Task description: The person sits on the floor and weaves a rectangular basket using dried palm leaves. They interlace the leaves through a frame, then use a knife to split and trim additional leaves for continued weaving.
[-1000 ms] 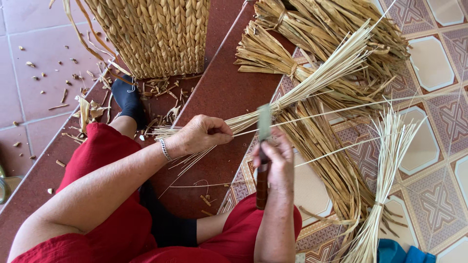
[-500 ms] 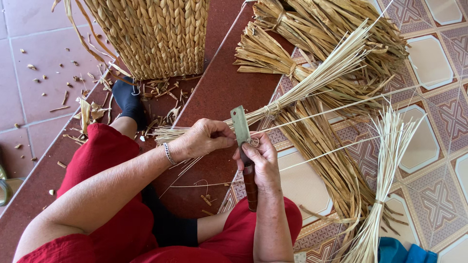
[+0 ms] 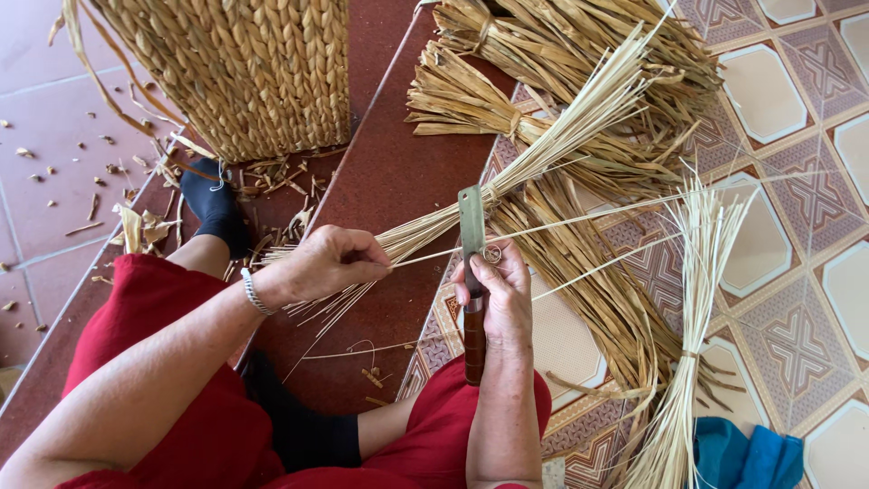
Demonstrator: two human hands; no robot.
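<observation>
Red step and patterned floor tiles (image 3: 787, 91) underfoot. Left hand (image 3: 330, 263) closed, pinching pale straw strand (image 3: 579, 220) that runs right across tiles. Right hand (image 3: 502, 290) fisted round knife (image 3: 472, 272), blade upright, touching strand. Tied pale straw bundle (image 3: 543, 154) just behind hands; woven basket (image 3: 244, 72) farther left; dried reed bundles (image 3: 579, 54) beyond.

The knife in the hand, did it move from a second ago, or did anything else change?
Yes. The right hand brought the knife left, toward the left hand, and now presses a thin pale strand against the blade with the thumb. The left hand went on pinching the strand's near end. The woven basket, the tied bundles and the blue cloth stayed put.
</observation>
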